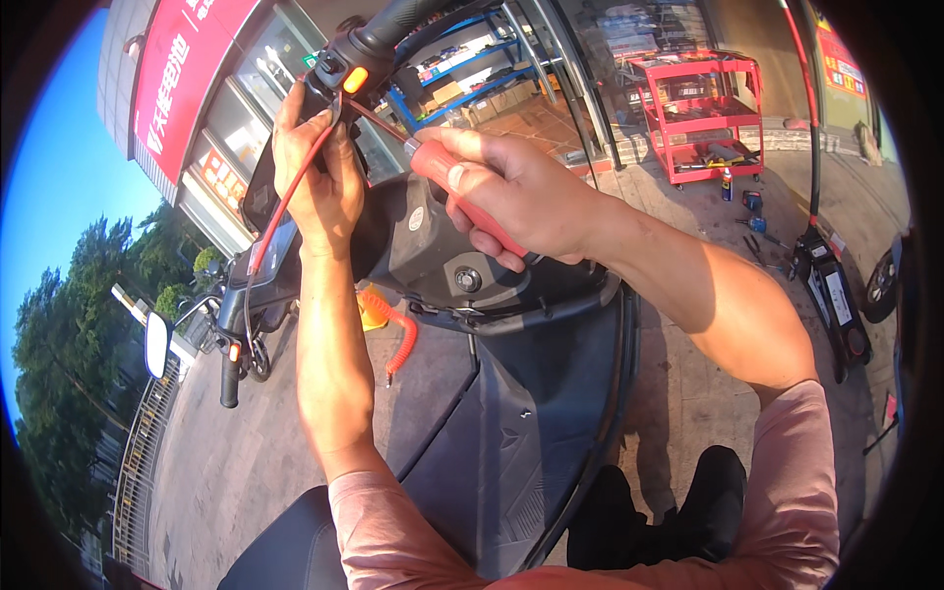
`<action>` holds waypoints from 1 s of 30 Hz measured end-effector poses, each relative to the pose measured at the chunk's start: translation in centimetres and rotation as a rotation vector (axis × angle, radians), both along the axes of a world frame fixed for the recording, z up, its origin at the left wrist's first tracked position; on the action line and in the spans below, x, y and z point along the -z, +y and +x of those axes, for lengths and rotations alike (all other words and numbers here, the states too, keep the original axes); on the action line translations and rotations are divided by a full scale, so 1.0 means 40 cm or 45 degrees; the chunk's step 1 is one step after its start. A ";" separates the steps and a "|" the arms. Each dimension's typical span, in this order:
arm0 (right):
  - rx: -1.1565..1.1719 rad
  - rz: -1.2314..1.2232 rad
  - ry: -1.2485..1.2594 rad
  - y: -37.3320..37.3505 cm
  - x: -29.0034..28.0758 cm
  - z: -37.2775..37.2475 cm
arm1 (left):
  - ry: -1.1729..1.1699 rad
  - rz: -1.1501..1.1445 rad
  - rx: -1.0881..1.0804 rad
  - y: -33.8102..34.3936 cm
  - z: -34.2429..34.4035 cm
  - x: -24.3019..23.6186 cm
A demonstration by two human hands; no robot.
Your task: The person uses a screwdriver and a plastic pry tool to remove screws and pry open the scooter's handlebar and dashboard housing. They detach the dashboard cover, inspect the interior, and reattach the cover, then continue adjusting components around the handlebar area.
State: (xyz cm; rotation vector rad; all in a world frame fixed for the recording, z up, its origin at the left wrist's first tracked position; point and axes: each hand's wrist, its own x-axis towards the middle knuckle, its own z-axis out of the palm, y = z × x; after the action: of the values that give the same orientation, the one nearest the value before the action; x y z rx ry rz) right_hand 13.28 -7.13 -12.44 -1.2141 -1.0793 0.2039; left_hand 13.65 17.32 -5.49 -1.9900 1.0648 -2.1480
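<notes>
A black scooter handlebar grip [379,28] rises at the top, with a switch housing [331,69] carrying an orange button [356,79]. My left hand [320,177] has its fingers closed at a small dark part [336,106] under the housing, beside a thin red cable [287,197] that runs down toward the left handlebar; exactly what they pinch is unclear. My right hand [516,197] is wrapped round a red-handled screwdriver [434,161], whose shaft points up-left to the underside of the switch housing. The scooter's dark front panel [413,241] lies behind both hands.
The scooter's mirror [156,344] and other grip [229,379] are at left, above railings [147,442]. A coiled orange hose [401,344] lies below. A red tool cart [693,74], drill [753,224] and floor jack [831,295] stand right. The seat [275,551] is near me.
</notes>
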 end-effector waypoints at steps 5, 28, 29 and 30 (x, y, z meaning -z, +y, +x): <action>0.130 -0.080 -0.044 0.000 -0.012 -0.022 | 0.010 -0.020 -0.006 -0.002 -0.005 0.003; 0.374 0.008 -0.205 -0.024 0.087 -0.013 | 0.002 -0.123 0.109 -0.011 -0.006 0.008; 0.436 0.002 -0.266 -0.025 0.081 -0.008 | 0.031 -0.111 0.113 -0.009 -0.008 0.004; 0.433 -0.003 -0.314 -0.028 0.077 0.003 | 0.053 -0.151 0.145 -0.008 -0.005 0.005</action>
State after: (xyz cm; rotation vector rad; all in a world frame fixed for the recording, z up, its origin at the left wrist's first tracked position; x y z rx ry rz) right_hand 13.38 -8.26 -15.51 -1.4299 -1.0627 -0.2114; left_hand 13.46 16.99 -5.70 -2.0807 1.1065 -2.2874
